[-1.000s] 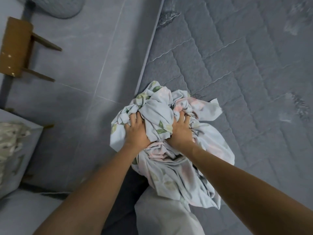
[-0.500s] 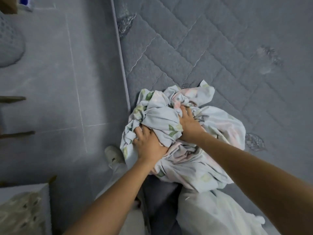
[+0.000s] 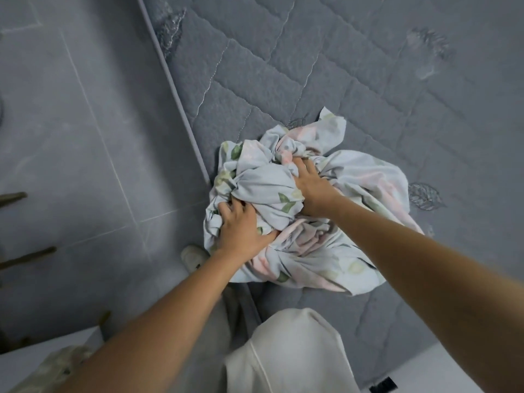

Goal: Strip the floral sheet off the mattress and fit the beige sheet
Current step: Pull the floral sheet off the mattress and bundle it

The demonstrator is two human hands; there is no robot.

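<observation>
Both hands grip the bunched floral sheet, no clear axis.

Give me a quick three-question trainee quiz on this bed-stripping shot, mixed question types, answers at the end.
1. True or false: the floral sheet is bundled on the bare mattress.
2. Which hands grip the bundle? A) left hand only B) right hand only C) both
3. Fill in: the bundle lies near the mattress's ____ edge, beside the tiled floor.

Key: 1 true; 2 C; 3 left.
</observation>
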